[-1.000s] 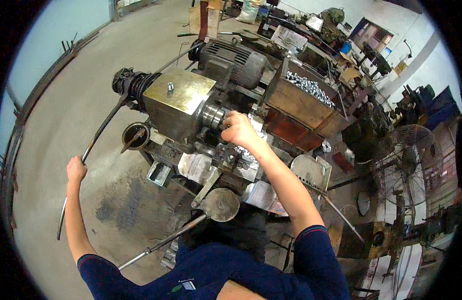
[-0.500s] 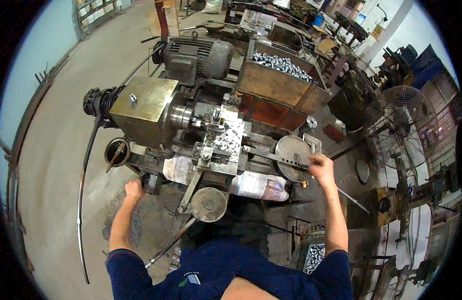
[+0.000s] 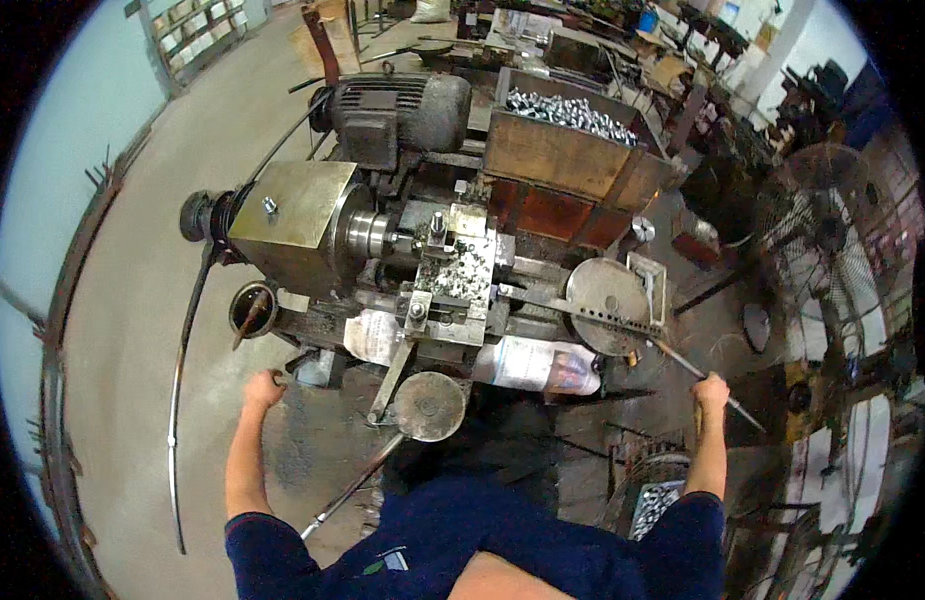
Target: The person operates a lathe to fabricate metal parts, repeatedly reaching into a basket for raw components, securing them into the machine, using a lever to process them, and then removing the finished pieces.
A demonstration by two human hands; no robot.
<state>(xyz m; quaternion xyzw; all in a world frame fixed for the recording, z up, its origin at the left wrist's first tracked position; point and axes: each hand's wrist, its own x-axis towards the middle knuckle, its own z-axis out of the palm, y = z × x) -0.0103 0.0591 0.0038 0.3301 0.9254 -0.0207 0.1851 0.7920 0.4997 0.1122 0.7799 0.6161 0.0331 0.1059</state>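
We are holding a thin metal rod on the right side of the scene, the fingers of our right hand closing around it; the rod is slanting from the right end of a perforated bar toward the near right. That bar is crossing the near part of a round plate. On the left, our left hand is hanging half curled just beside a small tray, and we are unable to tell whether it is holding anything. Between the hands, a machine slide is carrying scattered metal chips, while left of it a shiny spindle is jutting from a box with a brass-coloured top. A dark pot is standing near the box, with a handle leaning out. Nearer to us, a round disc is sitting left of a printed sack. On the far side, a ribbed motor is resting left of a rusty bin, which is holding heaped shiny metal pieces.
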